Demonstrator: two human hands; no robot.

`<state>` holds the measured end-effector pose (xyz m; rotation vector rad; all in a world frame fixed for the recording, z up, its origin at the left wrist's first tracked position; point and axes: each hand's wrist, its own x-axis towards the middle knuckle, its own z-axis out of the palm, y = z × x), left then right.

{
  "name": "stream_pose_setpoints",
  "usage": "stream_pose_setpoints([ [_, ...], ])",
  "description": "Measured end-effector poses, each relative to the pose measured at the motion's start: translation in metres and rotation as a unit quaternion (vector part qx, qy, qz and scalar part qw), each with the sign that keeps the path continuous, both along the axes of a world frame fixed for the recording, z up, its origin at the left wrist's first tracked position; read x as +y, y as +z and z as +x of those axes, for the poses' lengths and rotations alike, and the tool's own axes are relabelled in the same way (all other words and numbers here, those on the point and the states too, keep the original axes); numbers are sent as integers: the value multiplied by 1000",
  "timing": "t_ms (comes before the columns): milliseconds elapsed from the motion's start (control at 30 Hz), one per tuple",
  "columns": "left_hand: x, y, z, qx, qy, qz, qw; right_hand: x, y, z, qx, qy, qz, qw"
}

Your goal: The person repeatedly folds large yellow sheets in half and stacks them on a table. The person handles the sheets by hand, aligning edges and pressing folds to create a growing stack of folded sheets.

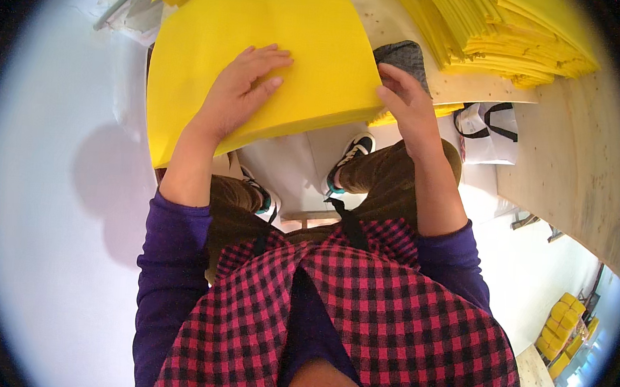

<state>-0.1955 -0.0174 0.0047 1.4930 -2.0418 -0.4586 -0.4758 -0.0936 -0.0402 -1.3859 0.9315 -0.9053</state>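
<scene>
A broad stack of bright yellow sheets [318,40] lies before me, its near edge above my knees. My left hand [242,88] rests flat on the top sheet with its fingers stretched out. At the stack's right edge is my right hand [409,104], its thumb and forefinger curved and apart near the edge; its other fingers are partly hidden. I see nothing held in it. Just beyond that hand sits a dark grey cloth-like item [405,56].
More yellow sheets [500,35] are piled on the wooden table [463,86] at the far right. Beneath it hangs or stands a white bag [491,143] with black handles. A wooden panel [571,158] runs along the right. Yellow bundles [562,326] stand at the lower right.
</scene>
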Motion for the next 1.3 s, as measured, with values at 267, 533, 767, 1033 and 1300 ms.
stream_pose_setpoints([
  [267, 1, -3, -1, 4, 8, -14, 1000, 1, 3, 6, -28, 28, 67, 997],
  [533, -1, -5, -1, 16, 7, -14, 1000, 2, 7, 7, -59, 28, 98, 993],
  [767, 0, -4, -1, 11, 12, -13, 1000, 0, 8, 11, -51, 11, 100, 994],
  [1033, -1, -8, -1, 15, 19, -44, 999, -8, 8, 14, -25, 10, 77, 997],
  [1300, 0, -7, -1, 2, 16, -40, 999, -26, 11, 22, 132, -12, -44, 990],
])
